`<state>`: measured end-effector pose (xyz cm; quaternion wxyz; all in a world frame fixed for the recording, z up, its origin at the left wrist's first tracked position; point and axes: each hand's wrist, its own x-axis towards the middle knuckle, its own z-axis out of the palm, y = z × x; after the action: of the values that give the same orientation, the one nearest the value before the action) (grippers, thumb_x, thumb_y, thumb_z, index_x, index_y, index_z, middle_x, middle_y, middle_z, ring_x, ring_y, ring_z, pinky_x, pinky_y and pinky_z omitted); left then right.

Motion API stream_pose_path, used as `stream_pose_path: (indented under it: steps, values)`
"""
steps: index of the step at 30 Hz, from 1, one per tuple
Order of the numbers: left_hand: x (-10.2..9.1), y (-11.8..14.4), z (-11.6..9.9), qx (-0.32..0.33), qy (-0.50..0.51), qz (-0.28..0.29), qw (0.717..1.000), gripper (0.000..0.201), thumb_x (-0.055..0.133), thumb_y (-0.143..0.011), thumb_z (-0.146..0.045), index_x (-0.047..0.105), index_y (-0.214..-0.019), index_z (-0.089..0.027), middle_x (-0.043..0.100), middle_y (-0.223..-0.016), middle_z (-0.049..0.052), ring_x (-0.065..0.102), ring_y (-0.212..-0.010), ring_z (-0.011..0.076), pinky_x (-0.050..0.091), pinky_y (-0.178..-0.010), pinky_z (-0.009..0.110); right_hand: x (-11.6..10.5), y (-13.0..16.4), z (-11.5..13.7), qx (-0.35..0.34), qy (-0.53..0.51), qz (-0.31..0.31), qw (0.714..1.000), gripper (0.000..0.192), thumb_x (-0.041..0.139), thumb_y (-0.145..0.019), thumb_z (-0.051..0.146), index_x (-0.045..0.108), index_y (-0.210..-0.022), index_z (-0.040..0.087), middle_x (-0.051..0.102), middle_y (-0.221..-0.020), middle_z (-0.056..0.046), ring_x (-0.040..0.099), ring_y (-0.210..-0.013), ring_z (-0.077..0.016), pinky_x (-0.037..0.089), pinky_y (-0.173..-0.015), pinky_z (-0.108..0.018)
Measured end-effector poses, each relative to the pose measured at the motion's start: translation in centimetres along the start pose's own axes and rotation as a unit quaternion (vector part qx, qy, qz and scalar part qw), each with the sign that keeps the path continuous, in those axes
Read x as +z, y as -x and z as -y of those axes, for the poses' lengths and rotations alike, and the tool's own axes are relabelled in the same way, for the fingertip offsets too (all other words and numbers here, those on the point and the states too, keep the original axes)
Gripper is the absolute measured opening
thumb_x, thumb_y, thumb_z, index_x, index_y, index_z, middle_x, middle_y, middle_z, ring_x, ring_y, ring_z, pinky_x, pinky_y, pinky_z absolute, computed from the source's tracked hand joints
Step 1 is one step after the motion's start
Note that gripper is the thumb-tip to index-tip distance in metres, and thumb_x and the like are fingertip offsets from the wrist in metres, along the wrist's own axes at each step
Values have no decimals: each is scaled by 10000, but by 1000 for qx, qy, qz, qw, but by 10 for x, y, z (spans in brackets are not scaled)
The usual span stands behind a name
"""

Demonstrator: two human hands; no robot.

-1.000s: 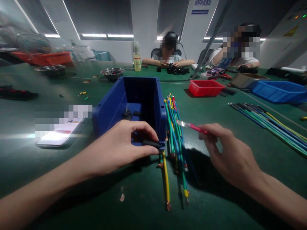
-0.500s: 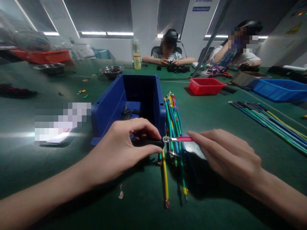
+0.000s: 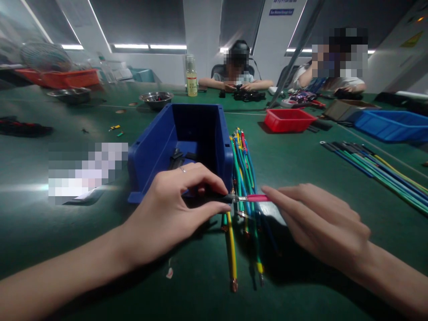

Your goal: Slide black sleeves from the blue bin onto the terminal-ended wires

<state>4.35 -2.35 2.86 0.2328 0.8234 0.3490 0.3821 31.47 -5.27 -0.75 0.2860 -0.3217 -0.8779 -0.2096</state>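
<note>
Pinched between the thumb and fingers of my left hand (image 3: 170,196) is a black sleeve (image 3: 214,199), which looks like heat-shrink tubing. My right hand (image 3: 321,214) grips a red-sleeved cable (image 3: 257,197) with a bare metal lug (image 3: 240,199) on its end. The lug points left, its flat tip at the mouth of the black sleeve and partly covered by it. Beneath both hands lies a bundle of green, blue and yellow cables (image 3: 249,167) with metal ends. One yellow cable (image 3: 232,249) sticks out towards me.
A dark blue bin (image 3: 150,142) holding black pieces (image 3: 177,156) stands behind my left hand. More cables (image 3: 377,171) lie at the right, near red (image 3: 289,120) and blue trays (image 3: 391,125). Two people sit across the green table (image 3: 100,276). A metal bowl (image 3: 156,100) and bottle (image 3: 191,82) stand further back.
The lug's flat tip, bare in front of the black sleeve before, now sits partly within its mouth. The hands otherwise keep nearly the same place.
</note>
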Motion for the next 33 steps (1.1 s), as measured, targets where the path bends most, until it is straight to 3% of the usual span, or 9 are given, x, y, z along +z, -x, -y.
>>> stream_pose_path:
  steps: [5, 11, 15, 21, 25, 33]
  values:
    - [2, 4, 2, 81, -82, 7, 993, 123, 792, -827, -227, 684, -887, -224, 735, -868, -41, 666, -839, 149, 450, -833, 325, -1, 5, 3, -24, -6, 24, 999, 553, 518, -896, 13, 495, -1437, 124, 692, -1010, -114, 575, -768, -182, 461, -646, -319]
    - [4, 9, 4, 125, -116, 2, 985, 91, 727, -896, -251, 659, -947, -219, 729, -918, -17, 650, -869, 152, 426, -838, 329, -2, 6, 5, -34, -26, 28, 999, 588, 433, -958, 62, 390, -1540, 137, 683, -1054, -117, 583, -794, -180, 471, -666, -319]
    - [5, 8, 4, 125, -121, -15, 985, 284, 747, -872, -381, 647, -1040, -175, 717, -957, 29, 641, -900, 179, 451, -796, 327, -3, 6, 1, -21, -3, 22, 1000, 574, 444, -976, 73, 396, -1539, 174, 678, -1050, -98, 598, -814, -170, 484, -693, -309]
    - [7, 8, 4, 142, -116, -27, 983, 80, 687, -902, -188, 706, -976, -162, 742, -904, 27, 626, -830, 159, 457, -765, 332, -4, 6, 1, -9, -29, 29, 999, 604, 419, -986, 74, 360, -1567, 227, 683, -1052, -79, 639, -842, -175, 499, -682, -294]
    - [8, 9, 5, 159, -95, -47, 982, 93, 714, -883, -160, 733, -973, -153, 751, -876, 30, 621, -812, 133, 492, -749, 289, -3, 7, 3, 4, -65, 40, 997, 613, 372, -998, 82, 307, -1590, 227, 688, -1075, -81, 652, -851, -181, 513, -708, -299]
    - [8, 8, 3, 143, -106, -62, 982, 201, 739, -873, -227, 710, -1042, -122, 725, -903, 56, 629, -850, 152, 516, -771, 287, 1, 8, 1, 4, -56, 14, 998, 593, 447, -955, 24, 424, -1527, 179, 687, -1079, -82, 643, -848, -163, 506, -714, -293]
